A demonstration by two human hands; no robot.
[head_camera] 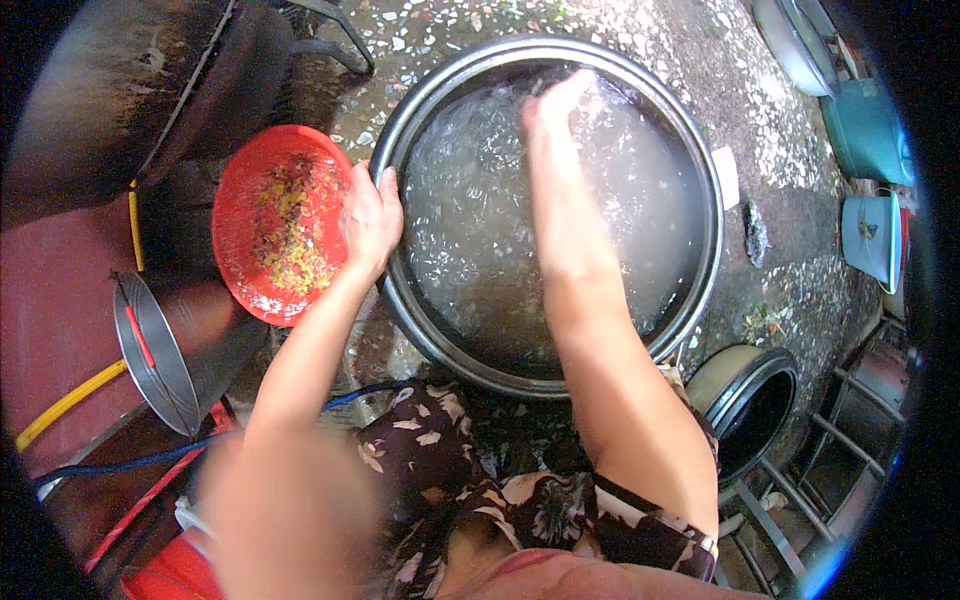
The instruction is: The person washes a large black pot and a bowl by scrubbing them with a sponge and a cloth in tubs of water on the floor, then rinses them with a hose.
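Observation:
A wide, dark-rimmed round metal basin (711, 247) stands before me, holding cloudy, rippling water (472, 247). My left hand (373, 217) grips its left rim, with the thumb on the inner side and the fingers outside. My right hand (559, 101) reaches to the far part of the basin, at the water. It is blurred and its fingertips are hidden, so I cannot tell whether it holds anything. Left of the basin, partly behind my left hand, is a tilted red plastic bowl (234, 217). Yellow and dark bits (289, 225) cling to its inside.
A metal pan or lid (154, 367) stands at left, near a yellow hose (71, 405) and a blue hose (120, 466). A smaller round pot (724, 379) lies tipped at lower right, beside a metal rack (814, 465). Teal tubs (866, 131) line the right edge.

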